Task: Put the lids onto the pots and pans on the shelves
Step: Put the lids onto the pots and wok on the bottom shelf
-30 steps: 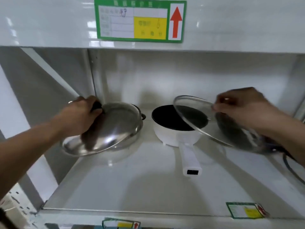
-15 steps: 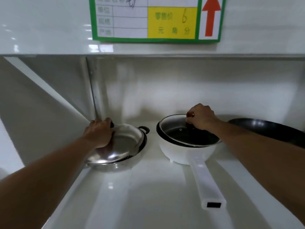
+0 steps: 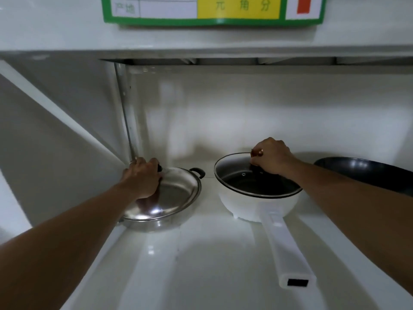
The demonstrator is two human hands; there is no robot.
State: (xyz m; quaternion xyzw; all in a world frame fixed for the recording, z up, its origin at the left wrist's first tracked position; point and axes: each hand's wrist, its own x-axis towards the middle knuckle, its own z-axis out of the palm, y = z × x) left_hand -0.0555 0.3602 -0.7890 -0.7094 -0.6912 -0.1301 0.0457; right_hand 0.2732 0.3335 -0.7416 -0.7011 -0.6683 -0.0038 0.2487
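Steel shines on the left of the white shelf (image 3: 201, 265): a steel lid (image 3: 169, 198) lies on a shallow steel pot (image 3: 156, 224) that has a small black side handle at its far edge. The left hand (image 3: 140, 180) rests over the far left part of this lid, its grip closed around a dark knob that peeks out between the fingers; the lid looks seated, slightly raised toward the hand, though the far rim is hidden.

To the right, just beside the steel pot but apart from it, stands a white saucepan (image 3: 252, 206) with a dark inside and a long white handle pointing toward the camera. A glass lid (image 3: 252, 180) with a metal rim sits on its mouth. The right hand (image 3: 271, 157) is on the far side of this lid, its grip pinched on the knob at the middle.

Further right, behind the right forearm, a dark pan (image 3: 366, 171) lies uncovered, partly cut off by the frame edge.

Above, on the front of the upper shelf, hangs a green-bordered label (image 3: 212, 10) with a yellow field.
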